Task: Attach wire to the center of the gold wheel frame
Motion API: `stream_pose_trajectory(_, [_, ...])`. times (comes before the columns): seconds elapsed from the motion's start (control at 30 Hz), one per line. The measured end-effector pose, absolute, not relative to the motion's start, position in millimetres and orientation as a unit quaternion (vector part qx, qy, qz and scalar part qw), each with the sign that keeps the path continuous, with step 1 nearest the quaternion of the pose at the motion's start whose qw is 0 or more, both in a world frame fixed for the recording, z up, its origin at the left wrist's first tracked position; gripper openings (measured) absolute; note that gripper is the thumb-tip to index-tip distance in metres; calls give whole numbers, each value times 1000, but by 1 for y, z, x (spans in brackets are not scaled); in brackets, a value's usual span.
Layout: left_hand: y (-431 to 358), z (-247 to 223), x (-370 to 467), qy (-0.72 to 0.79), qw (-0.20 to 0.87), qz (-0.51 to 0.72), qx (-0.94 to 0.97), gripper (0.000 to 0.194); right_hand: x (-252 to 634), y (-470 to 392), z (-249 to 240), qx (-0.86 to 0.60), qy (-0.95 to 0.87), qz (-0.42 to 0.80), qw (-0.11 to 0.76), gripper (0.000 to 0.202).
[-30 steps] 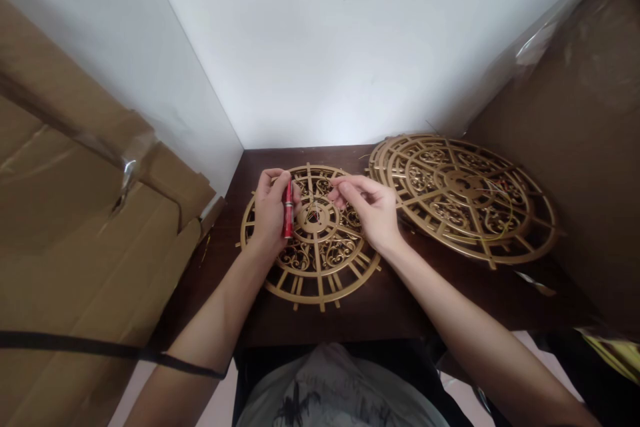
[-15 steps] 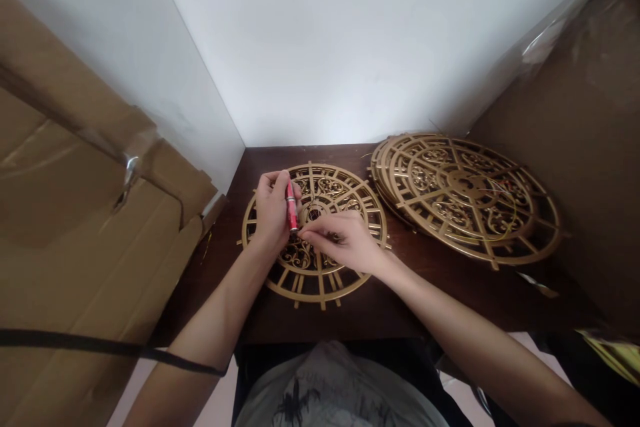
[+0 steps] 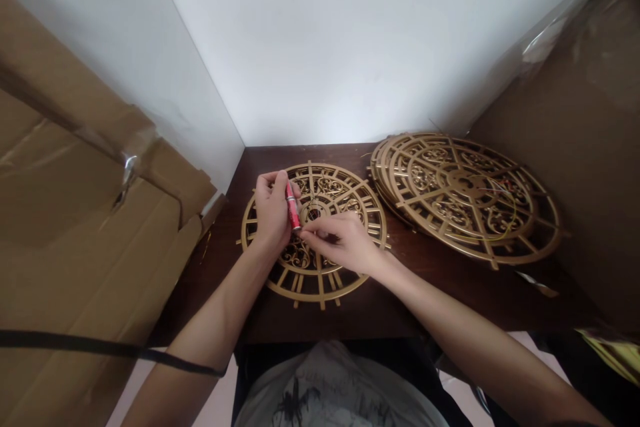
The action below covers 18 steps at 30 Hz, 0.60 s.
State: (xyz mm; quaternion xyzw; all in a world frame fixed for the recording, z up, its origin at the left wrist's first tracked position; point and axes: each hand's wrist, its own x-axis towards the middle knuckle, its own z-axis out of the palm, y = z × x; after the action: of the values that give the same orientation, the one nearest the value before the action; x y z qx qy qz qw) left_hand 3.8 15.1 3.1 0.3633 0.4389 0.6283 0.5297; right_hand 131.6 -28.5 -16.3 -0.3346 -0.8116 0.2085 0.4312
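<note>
In my left hand (image 3: 273, 203) is a slim red cylinder (image 3: 293, 207) with silver bands, slanting over a round gold openwork clock frame (image 3: 323, 297) that lies flat on the dark wooden table. I cannot tell whether the cylinder is one piece or two batteries end to end. My right hand (image 3: 343, 240) pinches thumb and forefinger together by the cylinder's lower end. Whatever is between those fingertips is too small to make out. Both hands are over the left and middle of the frame, whose Roman numerals show along the near and right rim.
A stack of similar gold clock frames (image 3: 445, 207) leans at the right, thin wires lying on top. Near it on the table is a small blade-like tool (image 3: 536, 285). Cardboard boxes (image 3: 90, 213) stand left and right. A black strap (image 3: 100, 345) crosses my left forearm.
The red cylinder has tilted slightly, its lower end shifting a little to the right. My right fingertips have moved slightly with it. The clock frames have stayed in place.
</note>
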Motion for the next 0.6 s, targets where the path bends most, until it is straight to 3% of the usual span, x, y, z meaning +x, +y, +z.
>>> stream_pose_trajectory(0.6, [12,1,9,446,450,669,389,21,129,-30,-18,-387,-802,175,419,20])
